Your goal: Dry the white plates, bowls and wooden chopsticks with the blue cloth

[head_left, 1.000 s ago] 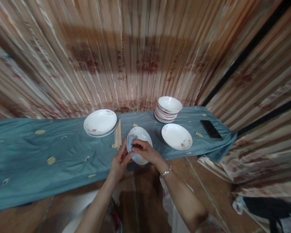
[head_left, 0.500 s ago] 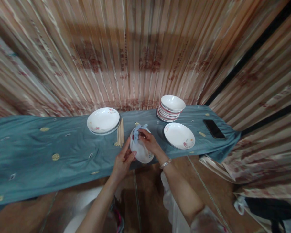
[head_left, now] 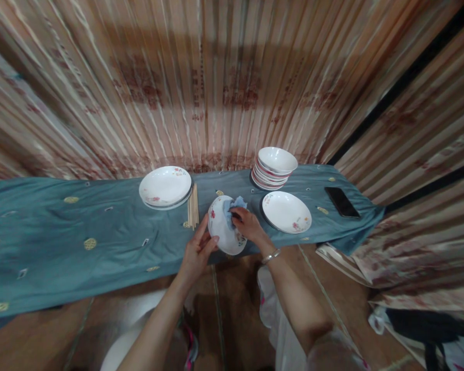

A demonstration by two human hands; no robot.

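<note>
Head view: floral plate held and wiped above a teal cloth.
Left hand gripped the plate by its near-left rim; right hand pinched a blue rag against its face, hiding part of it. Chopsticks lay just left of the plate, a stack of bowls beyond-right.

Count, head view. Hands: 2, left hand and right hand. Held plate: 1. Blue cloth: 1. Single plate lying on the table: 1. Plate stack at left: 1, number in it unclear. Bowl stack: 1, several bowls, exact number unclear. Chopstick bundle: 1. Phone: 1.
</note>
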